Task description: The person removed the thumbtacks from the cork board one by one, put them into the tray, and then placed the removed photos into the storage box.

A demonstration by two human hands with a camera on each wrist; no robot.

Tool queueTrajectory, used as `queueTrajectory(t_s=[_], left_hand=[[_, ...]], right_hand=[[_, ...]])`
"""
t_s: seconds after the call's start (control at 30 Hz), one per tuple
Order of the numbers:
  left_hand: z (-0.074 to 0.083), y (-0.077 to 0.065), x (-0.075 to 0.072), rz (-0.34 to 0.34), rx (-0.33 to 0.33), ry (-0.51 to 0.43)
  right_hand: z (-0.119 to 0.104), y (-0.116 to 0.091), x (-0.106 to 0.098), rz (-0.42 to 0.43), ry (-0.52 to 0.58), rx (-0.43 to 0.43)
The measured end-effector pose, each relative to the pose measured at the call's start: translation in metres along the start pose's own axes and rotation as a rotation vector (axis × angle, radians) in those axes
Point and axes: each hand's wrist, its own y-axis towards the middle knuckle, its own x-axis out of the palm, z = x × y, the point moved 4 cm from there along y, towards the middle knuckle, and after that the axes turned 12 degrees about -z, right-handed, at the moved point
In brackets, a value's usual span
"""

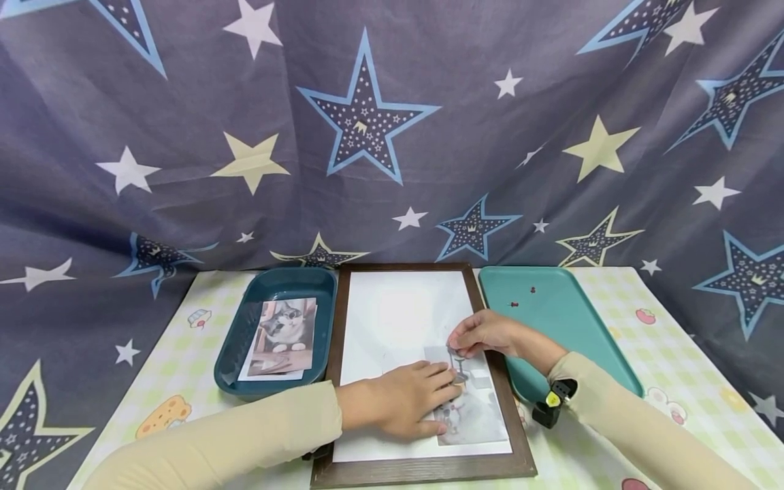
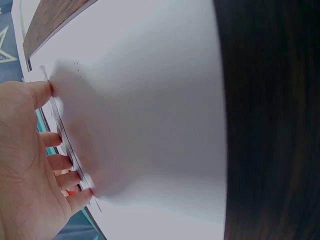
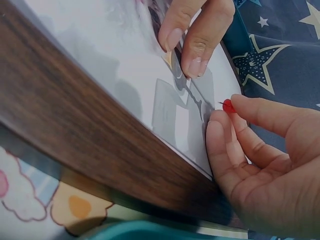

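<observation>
A glossy photo print (image 1: 480, 418) lies on the lower right of a white board (image 1: 398, 313) with a brown wooden frame (image 1: 422, 471). My left hand (image 1: 412, 399) rests on the photo, fingers outstretched and touching its left part. In the left wrist view its fingertips (image 2: 59, 162) meet the photo's edge. My right hand (image 1: 490, 333) is at the photo's upper edge by the frame's right side. Between thumb and forefinger it pinches a red push pin (image 3: 228, 106). The right wrist view shows the pin's bare metal point, directed toward the board.
Left of the frame, a dark teal bin (image 1: 327, 299) holds several photos, a cat photo (image 1: 288, 333) on top. At right lies a green tray (image 1: 569, 327) with two red push pins (image 1: 514, 304). A checked cloth (image 1: 184, 361) covers the table; a starry curtain (image 1: 392, 190) hangs behind.
</observation>
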Motion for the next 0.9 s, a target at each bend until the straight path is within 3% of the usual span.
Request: queueTrajectory(t_s=[0.63, 0.9], left_hand=[[-0.0025, 0.0003, -0.0017, -0.011, 0.002, -0.016], [-0.0025, -0.0021, 0.0002, -0.024, 0.003, -0.069]], right_hand=[[-0.0068, 0.0004, -0.0002, 0.009, -0.02, 0.035], [-0.006, 0.0008, 0.0009, 0.011, -0.018, 0.033]])
